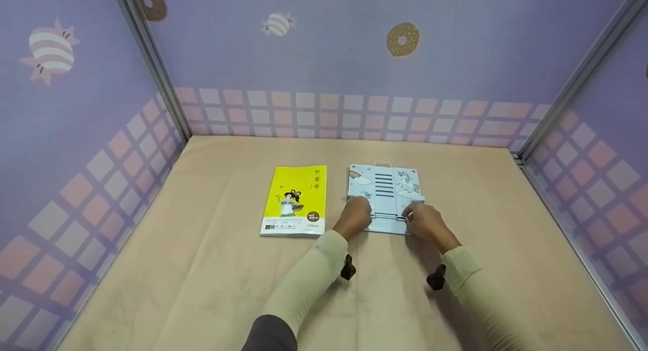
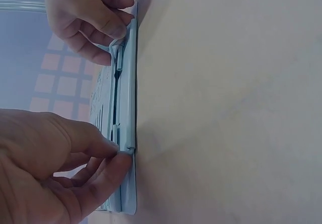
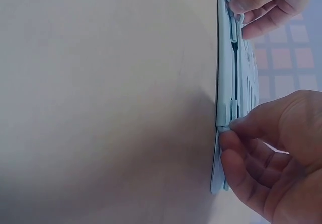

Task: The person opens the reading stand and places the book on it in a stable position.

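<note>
A light blue book stand [image 1: 390,205] with unicorn and rainbow prints lies folded flat on the cloth. Slots run down its middle, and a wire loop [image 1: 382,162] sticks out past its far edge. My left hand [image 1: 354,215] is at the left end of its near ledge; the left wrist view shows thumb and forefinger pinching the ledge's end. At the other end my right hand [image 1: 427,222] pinches likewise, thumb on top, seen closer in the right wrist view. Between the hands runs a thin wire bar [image 1: 389,217] along the ledge [image 2: 129,93]. Fingertips partly hide both ends.
Left of the stand lies a yellow book [image 1: 296,189] with a drawn figure on its cover. A beige cloth [image 1: 212,270] covers the table. Purple patterned panels [image 1: 334,52] with metal posts [image 1: 157,67] enclose the back and sides.
</note>
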`<state>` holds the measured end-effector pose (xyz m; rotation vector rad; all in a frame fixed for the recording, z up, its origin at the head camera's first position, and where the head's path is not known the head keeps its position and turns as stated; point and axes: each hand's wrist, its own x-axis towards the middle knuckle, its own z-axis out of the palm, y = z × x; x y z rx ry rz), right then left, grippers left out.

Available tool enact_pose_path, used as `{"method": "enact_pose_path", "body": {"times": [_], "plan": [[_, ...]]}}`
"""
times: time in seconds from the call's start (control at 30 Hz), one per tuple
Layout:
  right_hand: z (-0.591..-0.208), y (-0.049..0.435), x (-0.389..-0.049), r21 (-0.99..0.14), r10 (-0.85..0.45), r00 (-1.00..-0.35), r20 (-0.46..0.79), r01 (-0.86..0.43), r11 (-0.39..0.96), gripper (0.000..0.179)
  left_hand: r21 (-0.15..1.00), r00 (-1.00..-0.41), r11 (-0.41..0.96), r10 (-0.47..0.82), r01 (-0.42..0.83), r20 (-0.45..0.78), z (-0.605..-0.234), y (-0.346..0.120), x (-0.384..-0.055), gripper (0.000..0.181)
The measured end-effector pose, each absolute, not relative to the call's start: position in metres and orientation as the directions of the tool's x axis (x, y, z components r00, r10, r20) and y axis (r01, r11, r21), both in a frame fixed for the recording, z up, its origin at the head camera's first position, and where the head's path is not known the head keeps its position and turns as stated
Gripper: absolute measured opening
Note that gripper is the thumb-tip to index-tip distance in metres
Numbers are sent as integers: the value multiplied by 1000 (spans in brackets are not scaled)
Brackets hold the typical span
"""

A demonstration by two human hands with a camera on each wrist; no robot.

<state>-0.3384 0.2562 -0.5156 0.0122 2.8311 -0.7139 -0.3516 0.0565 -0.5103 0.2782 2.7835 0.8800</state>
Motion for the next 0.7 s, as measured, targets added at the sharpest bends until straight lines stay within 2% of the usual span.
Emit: {"method": "enact_pose_path", "body": {"times": [0.17, 0.33, 0.53, 0.7], "plan": [[-517, 259, -338, -479, -77, -980, -186, 21, 878, 27, 558, -957, 821, 246, 122, -153, -507, 57, -351, 15], [-516, 261, -338, -475, -98, -981, -169, -6, 880, 25, 503, -941, 846, 295, 177, -164, -503, 57, -355, 16], [-514, 264, -337, -498, -121, -977, -173, -19, 867, 26, 570, -926, 811, 305, 130, -222, -499, 55, -355, 17], [-508, 267, -335, -503, -155, -970, -189, -40, 864, 25, 560, -911, 814, 338, 156, -238, -494, 55, -353, 19]]}}
